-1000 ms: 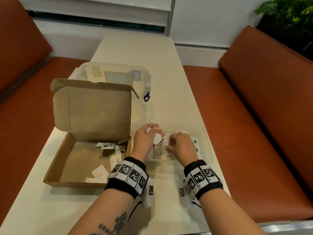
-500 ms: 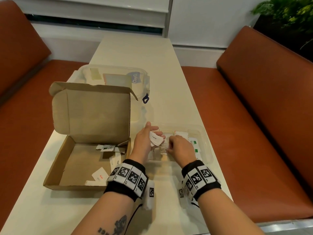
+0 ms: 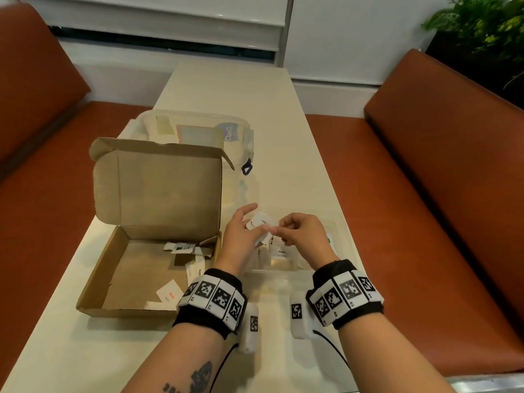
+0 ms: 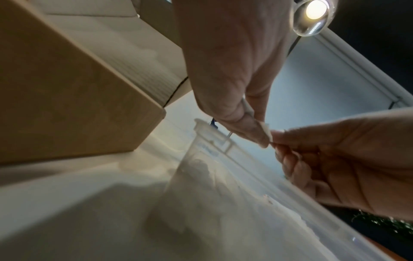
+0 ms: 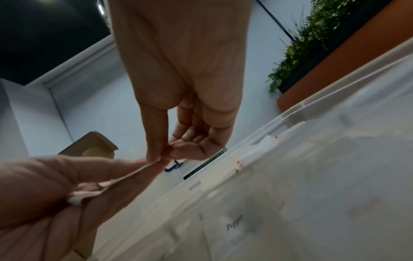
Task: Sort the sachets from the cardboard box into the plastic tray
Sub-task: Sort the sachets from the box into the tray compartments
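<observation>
1. Head view: the step in hand looks like a hand-to-hand pass above the clear plastic tray, which sits at 3 o'clock of the open cardboard box. The left hand holds a small bunch of white sachets in curled fingers, index finger stretched out; the right hand pinches the near corner of the top one. More sachets lie in the box, among them a red-printed salt sachet toward 6 o'clock, so sorting is not finished. One marked "Pepper" already lies in the tray below the hands.

2. Left wrist view: the left hand clamps thumb and finger on a thin white sachet edge; the right hand's fingertips meet it at 3 o'clock. The tray rim lies directly beneath.

3. Right wrist view: the right hand closes thumb and forefinger on the sachet's corner, which runs toward 8 o'clock into the left hand. The tray's print is blurred, so the right compartment is probably, not certainly, the pepper one. Next, the left grip must ease so a single sachet slides free.
</observation>
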### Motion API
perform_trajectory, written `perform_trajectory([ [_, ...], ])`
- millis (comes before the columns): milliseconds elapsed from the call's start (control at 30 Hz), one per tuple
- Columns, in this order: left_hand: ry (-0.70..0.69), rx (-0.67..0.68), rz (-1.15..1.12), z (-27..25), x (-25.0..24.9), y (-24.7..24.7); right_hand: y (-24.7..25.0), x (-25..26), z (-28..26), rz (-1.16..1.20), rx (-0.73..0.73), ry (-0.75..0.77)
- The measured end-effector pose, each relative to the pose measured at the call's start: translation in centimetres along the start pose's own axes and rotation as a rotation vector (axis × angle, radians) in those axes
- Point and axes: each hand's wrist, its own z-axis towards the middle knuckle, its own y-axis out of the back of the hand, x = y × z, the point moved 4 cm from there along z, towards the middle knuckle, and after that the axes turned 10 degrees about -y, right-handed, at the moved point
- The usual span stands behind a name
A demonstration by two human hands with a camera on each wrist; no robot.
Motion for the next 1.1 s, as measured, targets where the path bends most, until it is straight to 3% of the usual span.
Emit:
perform_trajectory([
  [233, -0.029, 0.022, 0.019, 0.1, -0.1, -0.5, 0.2, -1.0, -0.2, 0.402, -0.058, -0.13],
  [367, -0.065, -0.01, 0.125, 0.4, -0.6, -0.4, 0.0, -0.9, -0.1, 0.255, -0.004, -0.117],
  [567, -0.1, 0.12, 0.267, 0.6, -1.0, -0.7, 1.0, 1.9, 0.9, -0.151, -0.054, 0.1],
  [700, -0.13, 0.063, 0.279, 0.8, -0.9, -0.5, 1.6, 1.7, 1.2, 0.082, -0.153, 0.052],
  [800, -0.104, 0.023, 0.208, 1.0, -0.7, -0.3, 1.4, 0.8, 0.7, 0.223, -0.118, 0.005],
  [1000, -0.123, 0.094, 0.281, 1.5, -0.7, -0.2, 1.6, 0.7, 0.7, -0.217, -0.02, 0.049],
  [1100, -0.128, 0.023, 0.272, 1.6, -0.5, 0.1, 2.2, 0.6, 1.0, -0.375, -0.091, 0.056],
])
